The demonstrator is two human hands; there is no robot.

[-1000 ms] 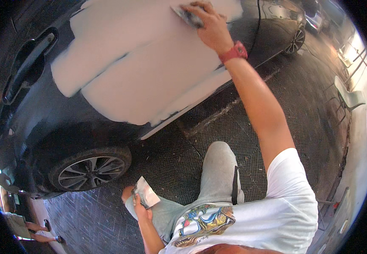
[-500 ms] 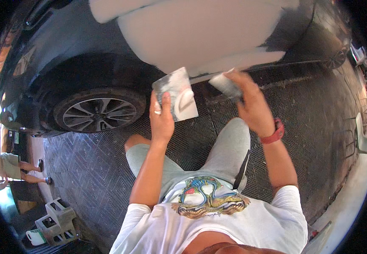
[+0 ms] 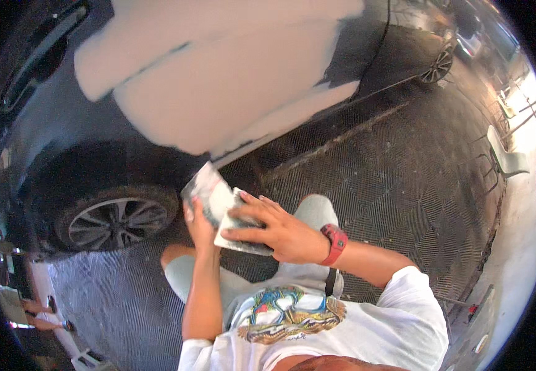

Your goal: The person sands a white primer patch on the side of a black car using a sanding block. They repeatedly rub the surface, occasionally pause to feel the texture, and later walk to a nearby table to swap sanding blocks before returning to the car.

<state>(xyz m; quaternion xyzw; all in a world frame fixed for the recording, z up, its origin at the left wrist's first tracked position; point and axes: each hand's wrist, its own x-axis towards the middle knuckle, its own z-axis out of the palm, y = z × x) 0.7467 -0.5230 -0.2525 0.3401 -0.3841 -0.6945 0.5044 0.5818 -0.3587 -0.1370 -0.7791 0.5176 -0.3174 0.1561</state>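
Observation:
My left hand (image 3: 201, 224) grips a flat rectangular board (image 3: 208, 180) smeared with whitish paste, thumb on its face. My right hand (image 3: 289, 238), with a red watch (image 3: 334, 245) at its wrist, is closed on a flat spreader (image 3: 226, 230), pale with dark smears. Several of its fingers lie across the spreader, which overlaps the board's near right part. Whether the two touch is hidden. Just beyond is the side of a dark car (image 3: 76, 133), with a broad light, matte patch of filler (image 3: 231, 80) on it.
A car wheel (image 3: 119, 224) is at my left, close to the board. Dark ribbed mats (image 3: 391, 179) cover the floor. A pale chair (image 3: 507, 154) stands by the right wall. Another person's legs (image 3: 42, 315) show at the far left.
My right hand has brought the spreader left onto or over the board. Both hands are lower in view. The view has swung rightward, with the car shifted left.

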